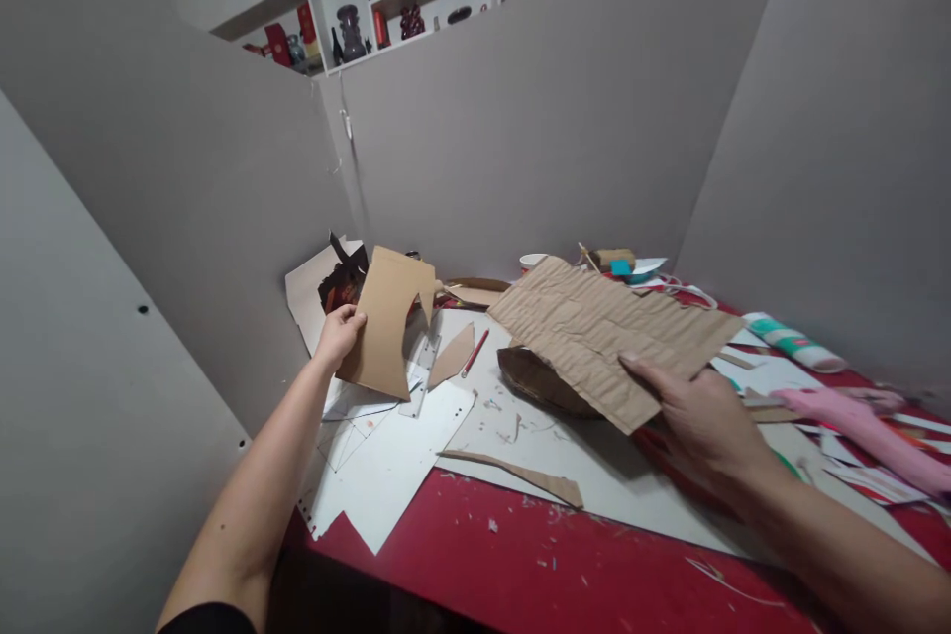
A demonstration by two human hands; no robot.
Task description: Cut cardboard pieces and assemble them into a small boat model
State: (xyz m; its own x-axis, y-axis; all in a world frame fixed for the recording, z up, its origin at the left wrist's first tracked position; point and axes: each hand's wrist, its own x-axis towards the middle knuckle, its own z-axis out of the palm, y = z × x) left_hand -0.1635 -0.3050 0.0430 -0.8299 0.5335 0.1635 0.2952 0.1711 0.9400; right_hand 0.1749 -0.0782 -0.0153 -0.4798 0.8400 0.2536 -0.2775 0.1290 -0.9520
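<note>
My left hand (343,332) pinches the left edge of a smooth brown cardboard piece (384,317) with a curved cut along its right side. In my right hand (698,416) is a wrinkled corrugated cardboard sheet (594,327), tilted above the table, my thumb lying on its face. Beneath that sheet shows a darker curved cardboard piece (546,384), partly hidden. Between the hands lie a small cut cardboard piece (453,357), a red pencil (475,354) and a clear ruler (422,376). A thin cardboard strip (520,475) rests nearer to me.
White paper with drawn lines (371,475) overhangs the red table (475,555) at front left. A pink glue gun (862,431), a green-and-white roll (794,342) and paper scraps crowd the right. Grey partitions (535,139) enclose the table's back and sides.
</note>
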